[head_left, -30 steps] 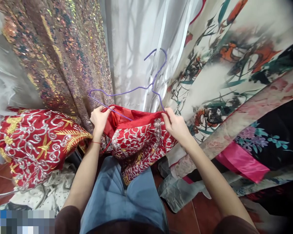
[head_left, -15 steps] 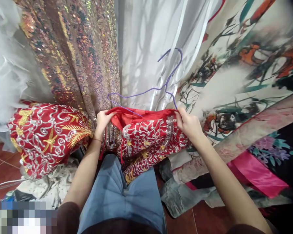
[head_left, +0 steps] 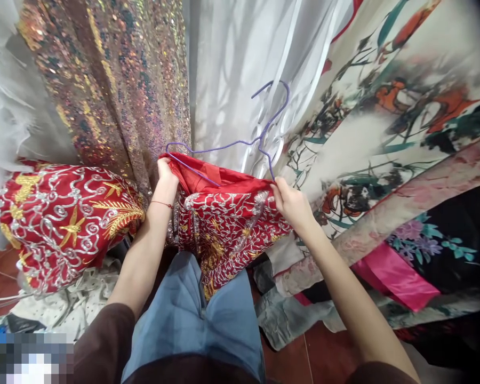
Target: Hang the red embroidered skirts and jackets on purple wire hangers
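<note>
A red garment [head_left: 224, 224] with silver and gold embroidery hangs between my two hands above my lap, its plain red lining showing along the top edge. My left hand [head_left: 167, 172] grips the left end of that edge. At the right end, my right hand [head_left: 290, 201] pinches the edge near the hanger's end. The purple wire hanger [head_left: 236, 143] has its left arm partly inside the garment opening, and its hook points up and left. How the hanger's right end meets my fingers is partly hidden.
Another embroidered red piece [head_left: 68, 224] lies at the left over pale dotted cloth [head_left: 68, 304]. Behind hang a sequined fabric [head_left: 136, 80], white sheer fabric [head_left: 228, 64] and printed cloths [head_left: 384, 117]. A pink satin piece [head_left: 400, 277] is at the right, above the red tiled floor [head_left: 288, 357].
My left hand has risen and shifted slightly left, lifting that end of the garment. The hanger's left arm now sits further inside the opening. The view has shifted a little.
</note>
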### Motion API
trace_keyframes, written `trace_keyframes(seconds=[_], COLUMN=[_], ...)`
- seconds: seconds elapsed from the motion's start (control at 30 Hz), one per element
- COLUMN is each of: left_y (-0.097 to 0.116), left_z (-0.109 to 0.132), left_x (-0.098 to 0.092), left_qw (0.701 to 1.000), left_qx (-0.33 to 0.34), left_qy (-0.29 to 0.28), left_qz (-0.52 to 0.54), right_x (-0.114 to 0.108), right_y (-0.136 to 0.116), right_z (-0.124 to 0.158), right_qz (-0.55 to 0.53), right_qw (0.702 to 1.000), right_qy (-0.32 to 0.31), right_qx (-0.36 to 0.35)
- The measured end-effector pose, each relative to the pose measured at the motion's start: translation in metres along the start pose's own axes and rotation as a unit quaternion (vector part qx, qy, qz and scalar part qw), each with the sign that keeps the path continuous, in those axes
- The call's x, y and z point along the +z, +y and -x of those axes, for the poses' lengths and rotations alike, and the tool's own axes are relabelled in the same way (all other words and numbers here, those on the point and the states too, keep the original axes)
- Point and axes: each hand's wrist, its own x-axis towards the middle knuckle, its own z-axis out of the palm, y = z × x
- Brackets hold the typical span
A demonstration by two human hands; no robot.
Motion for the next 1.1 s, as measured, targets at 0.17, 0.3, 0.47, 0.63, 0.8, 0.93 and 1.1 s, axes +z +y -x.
trace_keyframes(seconds=[0.17, 0.3, 0.47, 0.63, 0.8, 0.93, 1.1], left_y=[0.030, 0.050, 0.061, 0.049, 0.032, 0.036, 0.050], left_z=[0.006, 0.049, 0.103, 0.126, 0.128, 0.122, 0.138], left_x=[0.012, 0.022, 0.024, -0.002, -0.034, -0.045, -0.029], left_qw=[0.975, 0.908, 0.860, 0.851, 0.848, 0.852, 0.865], left_qx=[0.139, 0.333, 0.385, 0.389, 0.349, 0.348, 0.339], left_qy=[0.145, 0.104, 0.053, 0.069, 0.053, 0.094, 0.081], left_qz=[-0.092, -0.231, -0.329, -0.346, -0.396, -0.379, -0.361], right_x=[-0.004, -0.004, 0.001, 0.007, 0.001, -0.009, -0.016], right_y=[0.002, 0.006, -0.003, -0.010, -0.003, 0.001, 0.001], right_z=[0.002, 0.005, 0.010, 0.014, 0.018, 0.022, 0.028], right_qz=[0.026, 0.013, -0.024, 0.008, 0.069, 0.095, 0.093], right_qw=[1.000, 1.000, 0.999, 0.998, 0.994, 0.991, 0.991], right_qy=[-0.010, 0.022, 0.030, 0.048, 0.072, 0.082, 0.086], right_qx=[0.000, -0.010, 0.015, 0.048, 0.049, 0.038, 0.031])
